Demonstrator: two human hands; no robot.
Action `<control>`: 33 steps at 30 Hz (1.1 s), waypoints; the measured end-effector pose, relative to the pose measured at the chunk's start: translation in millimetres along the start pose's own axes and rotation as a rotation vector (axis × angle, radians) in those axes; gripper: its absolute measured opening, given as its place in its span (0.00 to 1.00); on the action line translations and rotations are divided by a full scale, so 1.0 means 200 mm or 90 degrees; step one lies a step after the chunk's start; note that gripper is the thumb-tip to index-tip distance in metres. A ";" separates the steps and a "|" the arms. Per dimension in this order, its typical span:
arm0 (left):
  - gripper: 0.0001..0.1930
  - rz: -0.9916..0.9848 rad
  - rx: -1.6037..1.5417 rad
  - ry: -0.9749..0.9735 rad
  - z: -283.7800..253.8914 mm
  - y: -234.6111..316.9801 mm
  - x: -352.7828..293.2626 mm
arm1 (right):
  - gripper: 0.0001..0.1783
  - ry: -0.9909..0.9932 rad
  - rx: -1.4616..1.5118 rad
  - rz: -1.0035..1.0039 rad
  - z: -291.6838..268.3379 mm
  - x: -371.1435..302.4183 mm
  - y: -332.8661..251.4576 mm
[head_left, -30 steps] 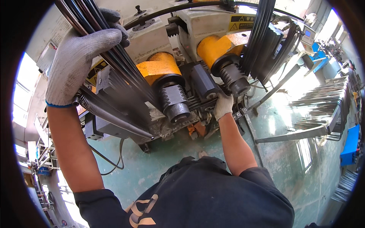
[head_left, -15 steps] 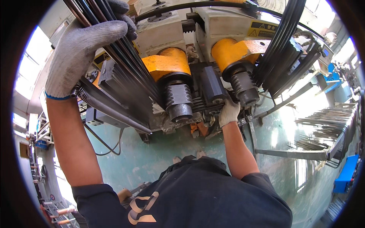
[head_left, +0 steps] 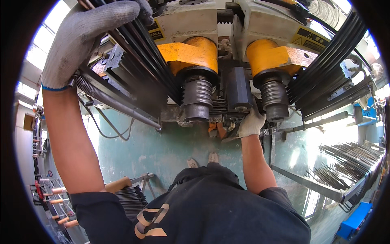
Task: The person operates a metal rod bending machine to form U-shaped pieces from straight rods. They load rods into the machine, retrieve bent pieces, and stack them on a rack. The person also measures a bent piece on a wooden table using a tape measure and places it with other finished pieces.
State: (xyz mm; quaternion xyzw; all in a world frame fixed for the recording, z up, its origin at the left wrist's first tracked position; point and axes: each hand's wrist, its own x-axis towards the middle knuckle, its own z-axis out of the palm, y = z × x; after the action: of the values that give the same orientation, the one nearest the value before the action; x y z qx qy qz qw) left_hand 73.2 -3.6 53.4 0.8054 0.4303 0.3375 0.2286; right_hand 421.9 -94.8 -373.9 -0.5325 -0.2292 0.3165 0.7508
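With the left hand (head_left: 87, 38) closed around the bundle of dark steel rods (head_left: 150, 53), keep them level under those fingers while the right hand (head_left: 251, 124), fingers curled at the bending rollers (head_left: 197, 95), stays below the pinch.

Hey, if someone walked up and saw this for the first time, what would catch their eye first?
Most likely the two orange housings at top centre, each over a dark ribbed roller on the grey machine. Next, the gloved left hand at upper left, its grip on a bundle of long dark rods running down toward the rollers. The gloved right hand rests low at the machine's front, below the right roller.
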 end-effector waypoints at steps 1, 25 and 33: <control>0.20 0.000 0.015 0.007 -0.02 -0.05 0.02 | 0.27 0.001 0.004 0.012 0.00 0.01 -0.01; 0.09 0.007 -0.392 0.583 0.12 0.58 -2.03 | 0.33 -0.316 -0.257 -0.272 -0.33 -0.77 -0.16; 0.15 0.006 -0.356 1.059 0.62 1.10 -3.03 | 0.22 -0.547 -0.421 -0.494 0.36 -0.69 0.22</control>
State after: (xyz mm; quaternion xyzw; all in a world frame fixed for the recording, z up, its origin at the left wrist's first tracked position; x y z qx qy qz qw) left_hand 39.2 -642.0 -95.0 0.2142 0.3555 0.9093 0.0282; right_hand 266.0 -136.8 -392.4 -0.4400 -0.7682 0.1203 0.4492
